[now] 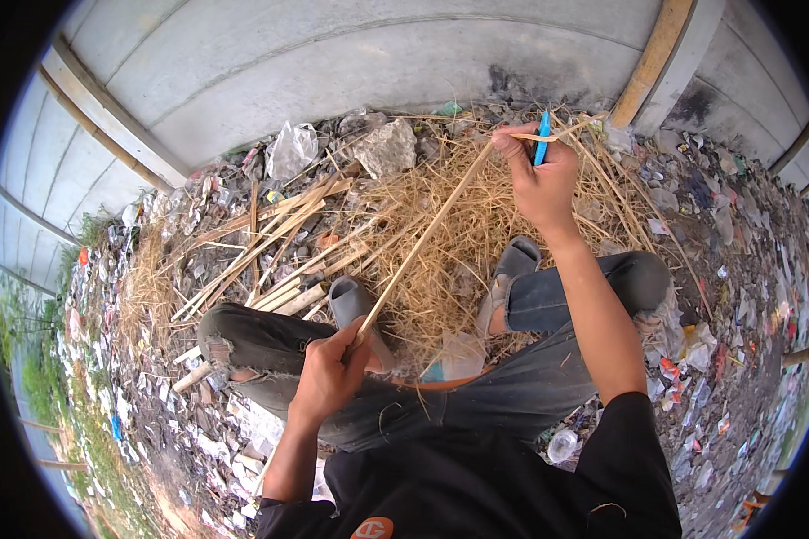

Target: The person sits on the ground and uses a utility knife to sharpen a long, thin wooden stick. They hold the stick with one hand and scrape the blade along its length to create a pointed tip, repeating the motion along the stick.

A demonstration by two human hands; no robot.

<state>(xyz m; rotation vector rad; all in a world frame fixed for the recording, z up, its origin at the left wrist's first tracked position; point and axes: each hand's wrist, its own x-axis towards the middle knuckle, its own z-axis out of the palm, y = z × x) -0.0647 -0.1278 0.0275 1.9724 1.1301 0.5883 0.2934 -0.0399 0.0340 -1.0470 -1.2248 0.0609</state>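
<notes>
My left hand (331, 373) is closed around the lower end of a long, thin bamboo strip (427, 241), in front of my left knee. The strip slants up and away to the right, its far end at the fingertips of my right hand (546, 184). That hand is closed on a slim blue tool (543, 137) that looks like a cutter knife; its blade cannot be made out. A thin pale sliver (571, 130) sticks out to the right past the blue tool, beside the strip's far end.
Straw-like shavings (440, 278) cover the ground between my sandals (515, 260). Several cut bamboo strips (270, 238) lie to the left. A pale rock (388, 150) and clear plastic (292, 151) rest near the grey wall (377, 76). Scattered litter (719, 260) surrounds me.
</notes>
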